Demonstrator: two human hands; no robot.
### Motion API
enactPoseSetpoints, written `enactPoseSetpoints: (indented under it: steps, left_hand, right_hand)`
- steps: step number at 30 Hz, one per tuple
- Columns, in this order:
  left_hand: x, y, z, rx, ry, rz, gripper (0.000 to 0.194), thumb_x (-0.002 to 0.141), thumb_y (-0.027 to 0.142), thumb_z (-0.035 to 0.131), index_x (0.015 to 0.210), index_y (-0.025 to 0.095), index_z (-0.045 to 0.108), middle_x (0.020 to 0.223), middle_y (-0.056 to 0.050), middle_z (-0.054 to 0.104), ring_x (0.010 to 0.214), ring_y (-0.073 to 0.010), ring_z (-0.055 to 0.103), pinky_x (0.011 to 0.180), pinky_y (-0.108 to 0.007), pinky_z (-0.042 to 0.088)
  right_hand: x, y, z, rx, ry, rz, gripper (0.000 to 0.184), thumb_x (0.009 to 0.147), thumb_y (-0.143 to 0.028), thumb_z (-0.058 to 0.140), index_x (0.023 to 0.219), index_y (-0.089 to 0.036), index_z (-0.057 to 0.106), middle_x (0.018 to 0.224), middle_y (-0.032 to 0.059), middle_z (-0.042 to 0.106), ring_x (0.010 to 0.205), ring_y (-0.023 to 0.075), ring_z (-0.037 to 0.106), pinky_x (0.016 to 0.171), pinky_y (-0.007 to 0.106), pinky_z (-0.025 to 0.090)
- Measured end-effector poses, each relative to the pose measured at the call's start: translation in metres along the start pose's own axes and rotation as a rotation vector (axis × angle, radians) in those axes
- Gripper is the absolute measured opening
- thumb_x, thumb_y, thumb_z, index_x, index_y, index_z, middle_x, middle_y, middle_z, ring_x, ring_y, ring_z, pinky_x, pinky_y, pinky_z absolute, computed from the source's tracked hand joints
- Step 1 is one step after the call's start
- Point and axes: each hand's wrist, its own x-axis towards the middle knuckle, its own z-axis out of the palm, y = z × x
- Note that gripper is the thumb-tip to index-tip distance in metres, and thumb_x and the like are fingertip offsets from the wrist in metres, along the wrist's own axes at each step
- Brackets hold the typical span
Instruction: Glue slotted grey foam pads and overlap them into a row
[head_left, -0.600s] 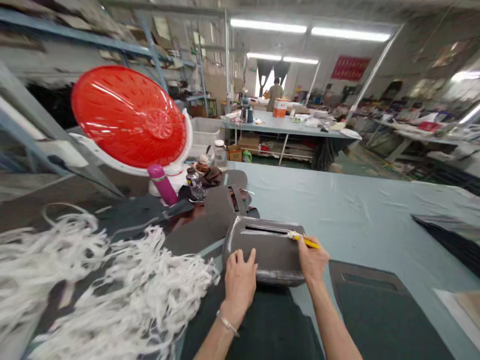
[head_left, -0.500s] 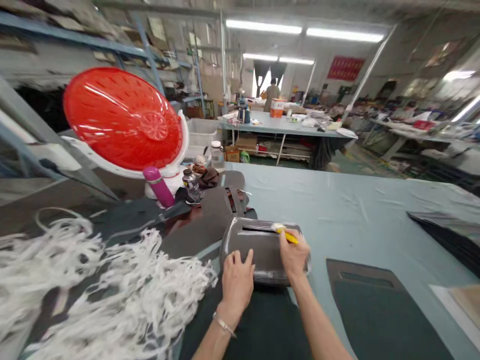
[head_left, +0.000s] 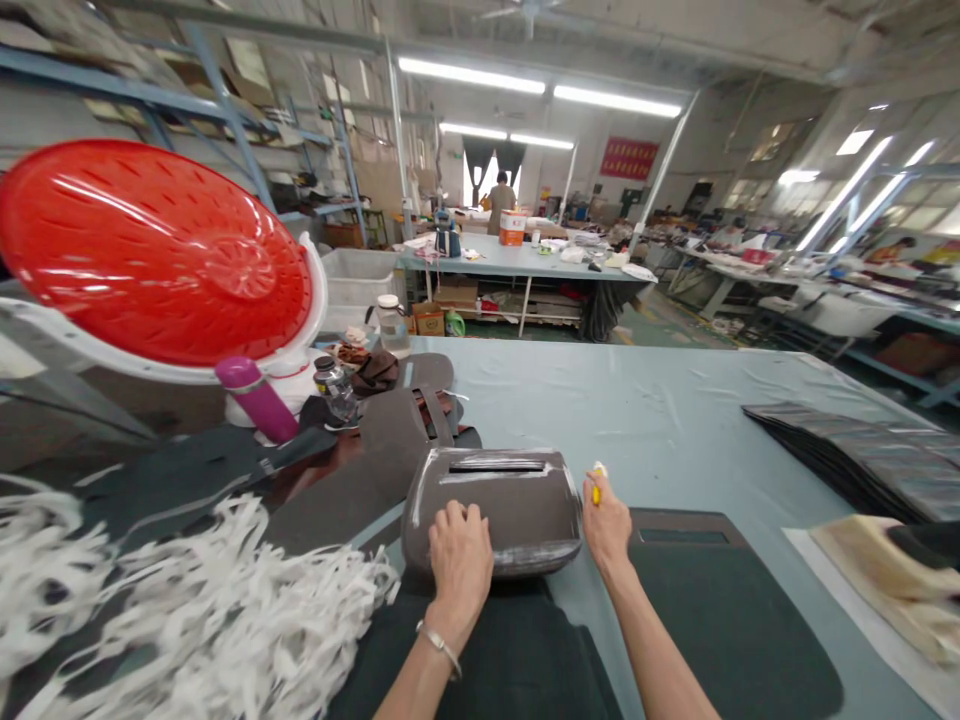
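No wording can be read for certain. The red banner on the far wall carries two rows of pale characters — too small and blurred to make out. The orange-and-white box on the far tabletop bears a mark on its pale upper part, likewise illegible. Beneath that tabletop, a brown carton shows dark print — no letter or number comes clear

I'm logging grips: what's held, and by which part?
The right hand grips a white-tipped tool by its yellow handle. The left hand, holding nothing visible, rests on the grey piece.
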Motion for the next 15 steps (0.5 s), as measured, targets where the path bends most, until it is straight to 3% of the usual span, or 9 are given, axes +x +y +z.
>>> enactPoseSetpoints:
  steps: [2,4,6,9,12,15]
  left_hand:
    - [0.009,0.018,0.011,-0.226,-0.063,0.023,0.026,0.089,0.024,0.035,0.091,0.018,0.06,0.095,-0.009,0.053,0.091,-0.0205,0.051,0.082,-0.036,0.04]
    - [0.018,0.036,0.023,-0.493,-0.157,0.002,0.023,0.088,0.026,0.039,0.096,0.019,0.059,0.097,-0.008,0.056,0.09,-0.0179,0.055,0.084,-0.033,0.041]
    - [0.028,0.053,0.035,-0.745,-0.248,-0.088,0.025,0.084,0.034,0.047,0.099,0.017,0.058,0.098,-0.009,0.059,0.089,-0.0174,0.058,0.084,-0.032,0.043]
    - [0.04,0.071,0.046,-1.032,-0.298,-0.194,0.039,0.072,0.043,0.062,0.098,0.015,0.06,0.096,-0.01,0.063,0.085,-0.0179,0.06,0.08,-0.03,0.044]
    - [0.044,0.076,0.043,-1.149,-0.289,-0.206,0.033,0.069,0.044,0.064,0.082,0.014,0.063,0.079,-0.005,0.064,0.074,-0.0158,0.058,0.072,-0.028,0.045]
    - [0.038,0.073,0.02,-1.266,-0.297,-0.224,0.032,0.074,0.044,0.058,0.083,0.014,0.063,0.076,-0.003,0.064,0.071,-0.0139,0.057,0.069,-0.026,0.045]
  right_hand:
    - [-0.01,0.004,-0.003,0.057,-0.083,-0.002,0.044,0.086,-0.048,0.036,0.107,-0.022,0.065,0.079,0.008,0.069,0.064,0.021,0.06,0.061,0.03,0.039]
    - [-0.02,-0.002,-0.007,0.163,-0.077,-0.009,0.044,0.088,-0.048,0.035,0.111,-0.021,0.062,0.09,0.0086,0.069,0.074,0.0222,0.063,0.067,0.032,0.042]
    - [-0.029,-0.014,-0.015,0.303,-0.051,-0.015,0.041,0.089,-0.046,0.035,0.112,-0.021,0.058,0.094,0.0078,0.068,0.082,0.0214,0.063,0.074,0.032,0.043]
    - [-0.039,-0.032,-0.025,0.535,-0.123,-0.004,0.035,0.091,-0.045,0.036,0.108,-0.021,0.054,0.088,0.0057,0.068,0.081,0.0181,0.063,0.075,0.029,0.045]
    - [-0.044,-0.037,-0.023,0.66,-0.188,0.028,0.033,0.09,-0.046,0.035,0.102,-0.021,0.052,0.088,0.0053,0.066,0.08,0.0167,0.062,0.071,0.027,0.046]
    - [-0.047,-0.026,-0.013,0.615,-0.179,0.073,0.031,0.087,-0.049,0.04,0.091,-0.021,0.053,0.082,0.0028,0.063,0.074,0.0153,0.059,0.067,0.026,0.044]
